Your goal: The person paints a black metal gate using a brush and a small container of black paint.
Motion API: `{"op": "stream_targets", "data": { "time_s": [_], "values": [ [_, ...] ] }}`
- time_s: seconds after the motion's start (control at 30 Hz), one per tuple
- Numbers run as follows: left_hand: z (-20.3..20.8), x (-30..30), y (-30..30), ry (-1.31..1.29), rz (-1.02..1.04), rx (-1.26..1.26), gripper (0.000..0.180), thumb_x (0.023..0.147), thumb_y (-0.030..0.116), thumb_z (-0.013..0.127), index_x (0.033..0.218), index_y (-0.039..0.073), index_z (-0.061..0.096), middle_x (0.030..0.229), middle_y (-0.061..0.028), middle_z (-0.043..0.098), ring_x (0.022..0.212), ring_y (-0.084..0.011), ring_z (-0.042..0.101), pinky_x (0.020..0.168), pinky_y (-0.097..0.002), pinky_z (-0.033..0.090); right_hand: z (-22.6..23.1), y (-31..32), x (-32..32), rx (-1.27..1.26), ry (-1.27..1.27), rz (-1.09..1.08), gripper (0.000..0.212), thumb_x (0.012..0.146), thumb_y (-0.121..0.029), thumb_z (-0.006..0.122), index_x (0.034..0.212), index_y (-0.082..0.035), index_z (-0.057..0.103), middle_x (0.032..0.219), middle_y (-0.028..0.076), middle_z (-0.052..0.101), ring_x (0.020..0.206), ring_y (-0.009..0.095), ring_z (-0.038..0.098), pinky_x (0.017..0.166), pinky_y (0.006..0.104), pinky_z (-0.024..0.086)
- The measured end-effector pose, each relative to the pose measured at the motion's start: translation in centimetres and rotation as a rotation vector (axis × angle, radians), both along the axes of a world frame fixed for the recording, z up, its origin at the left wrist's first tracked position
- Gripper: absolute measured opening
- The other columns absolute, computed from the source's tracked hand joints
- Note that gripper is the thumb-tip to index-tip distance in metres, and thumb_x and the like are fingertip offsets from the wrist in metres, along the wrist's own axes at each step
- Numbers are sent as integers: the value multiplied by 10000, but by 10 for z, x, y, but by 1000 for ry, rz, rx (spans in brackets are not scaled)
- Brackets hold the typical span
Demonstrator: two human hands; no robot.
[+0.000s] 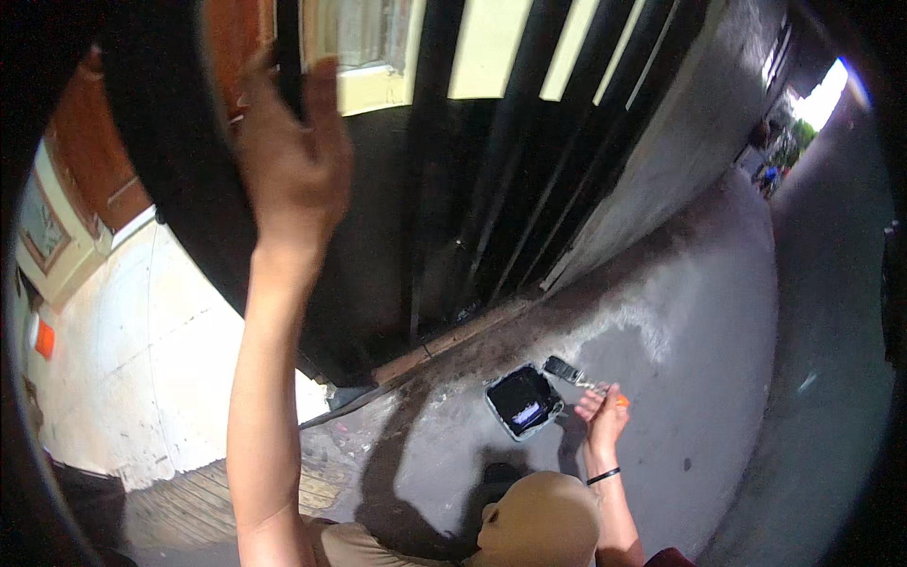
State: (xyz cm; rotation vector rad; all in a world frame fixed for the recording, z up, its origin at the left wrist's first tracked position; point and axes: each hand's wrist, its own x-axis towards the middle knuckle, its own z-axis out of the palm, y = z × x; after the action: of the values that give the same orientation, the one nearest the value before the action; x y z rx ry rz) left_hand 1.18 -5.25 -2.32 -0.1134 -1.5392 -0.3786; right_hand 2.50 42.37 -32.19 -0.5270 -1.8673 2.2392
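My left hand [293, 165] is raised against the black metal gate [364, 217], its thumb and fingers on either side of a narrow upright bar [288, 66]. Low on the right, my right hand [605, 416] grips a paintbrush [588, 385] by its handle, with an orange end showing past the fingers. Dark, wet-looking bristles point toward a square tub [517, 435] that stands on the ground just left of the brush. Glossy black paint [522, 399] lies in the tub. Brush and tub are close together; whether they touch is hard to tell.
Behind the gate lie a pale tiled floor [179, 350], a brown wooden door [94, 161] and an orange-and-white container [42, 335]. A brick sill [444, 342] runs below the gate. Grey concrete [699, 378] stretches right beside a rough wall [680, 151]. A rounded beige shape [543, 520] fills the near foreground.
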Motion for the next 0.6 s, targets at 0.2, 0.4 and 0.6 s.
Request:
{"op": "stream_targets", "data": {
  "time_s": [0.2,0.4,0.6],
  "values": [
    [1,-11,7,-31,-148,100,501,1141,275,612,1467,-84,487,1207,-392,701,1162,-551,716,939,-541,626,201,-80,-11,453,590,332,342,1145,-279,645,1306,22,663,966,149,769,780,202,777,641,309,640],
    [5,-1,19,14,-288,197,502,1129,208,629,1497,-94,470,1265,-406,676,1206,-552,684,972,-567,591,295,-190,14,1151,1025,292,184,1085,-171,706,1098,7,751,850,148,802,795,223,824,714,310,626],
    [6,-9,18,147,-287,158,531,1092,171,687,1492,-80,444,1269,-391,644,1178,-585,659,962,-552,587,301,-252,-21,1470,1135,364,151,1047,-143,728,1095,-6,684,796,244,727,759,410,762,652,461,588]
  ]
}}
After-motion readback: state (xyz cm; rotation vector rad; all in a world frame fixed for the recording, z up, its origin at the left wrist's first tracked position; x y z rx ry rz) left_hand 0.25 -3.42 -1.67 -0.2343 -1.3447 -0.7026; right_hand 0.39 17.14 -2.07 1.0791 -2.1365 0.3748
